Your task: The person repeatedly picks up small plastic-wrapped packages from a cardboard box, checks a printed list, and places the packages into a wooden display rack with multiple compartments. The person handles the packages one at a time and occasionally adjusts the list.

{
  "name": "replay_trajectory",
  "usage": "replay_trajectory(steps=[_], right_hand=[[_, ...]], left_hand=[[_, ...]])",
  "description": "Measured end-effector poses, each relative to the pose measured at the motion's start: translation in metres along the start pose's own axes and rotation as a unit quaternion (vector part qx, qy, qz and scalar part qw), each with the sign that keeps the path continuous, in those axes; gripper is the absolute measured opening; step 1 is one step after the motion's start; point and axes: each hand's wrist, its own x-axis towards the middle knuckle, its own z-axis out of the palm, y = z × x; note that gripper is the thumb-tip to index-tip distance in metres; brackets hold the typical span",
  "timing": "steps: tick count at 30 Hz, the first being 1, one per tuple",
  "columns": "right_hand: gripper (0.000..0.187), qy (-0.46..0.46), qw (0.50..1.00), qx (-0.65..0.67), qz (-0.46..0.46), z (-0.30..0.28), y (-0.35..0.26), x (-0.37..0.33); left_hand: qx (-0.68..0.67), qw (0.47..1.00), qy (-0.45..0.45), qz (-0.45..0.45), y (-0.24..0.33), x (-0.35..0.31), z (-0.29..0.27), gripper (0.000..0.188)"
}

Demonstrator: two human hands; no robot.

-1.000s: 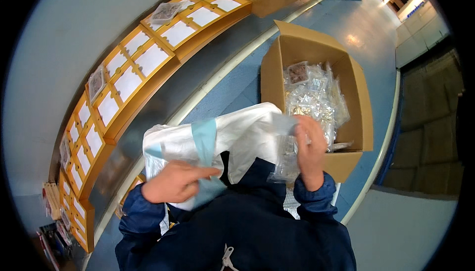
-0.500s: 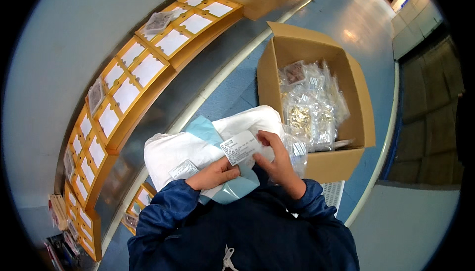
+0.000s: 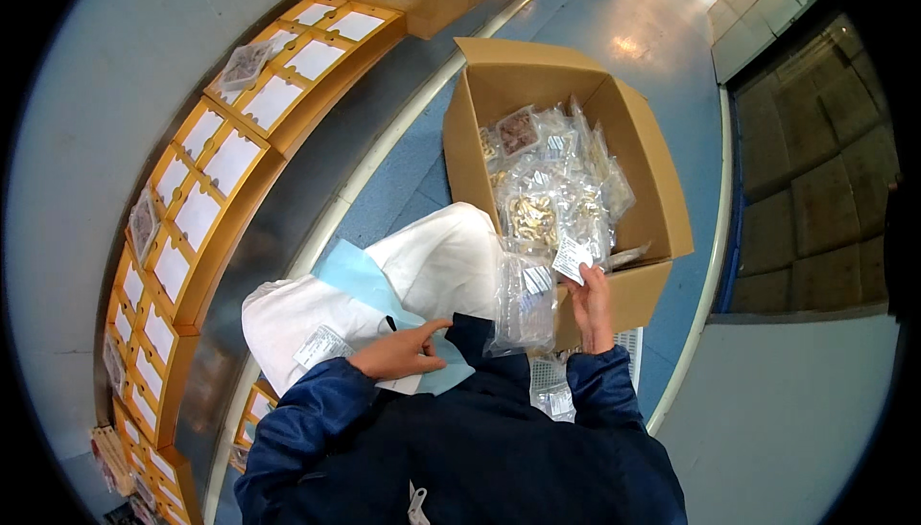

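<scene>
My right hand [image 3: 593, 306] pinches a small white printed label [image 3: 573, 258] between thumb and fingers, just above the near edge of the open cardboard box [image 3: 648, 297]. Beside it, a clear plastic packet [image 3: 526, 306] with a striped label hangs over the box's near left side. On my lap, my left hand [image 3: 403, 350] holds a light-blue backing strip [image 3: 357, 274], its thumb and index finger curved apart at the tips. The strip lies across white cloth [image 3: 436, 249]. Another printed label [image 3: 323, 346] lies by my left wrist. The fingers under the strip are hidden.
Several clear packets with brownish contents [image 3: 533, 221] fill the box. Along the left wall runs a row of yellow compartment trays [image 3: 273, 163] with white cards, some bearing clear plastic boxes [image 3: 145, 225]. A white perforated basket [image 3: 628, 343] is partly hidden behind my right arm.
My right hand has moved right, away from my left hand, carrying the white label to the box's edge. My left hand stays on the strip. The whole view has shifted slightly.
</scene>
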Motion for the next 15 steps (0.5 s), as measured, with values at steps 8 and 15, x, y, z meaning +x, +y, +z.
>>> replay_trajectory(steps=[8,15], right_hand=[[0.022,-0.07,0.978,0.187,0.053,0.097,0.02,-0.044],[0.02,-0.08,0.985,0.148,0.026,0.12,0.033,-0.052]], left_hand=[[-0.219,0.971,0.075,0.056,-0.03,0.038,0.046,0.054],[-0.159,0.979,0.109,0.061,-0.03,0.024,0.048,0.046]])
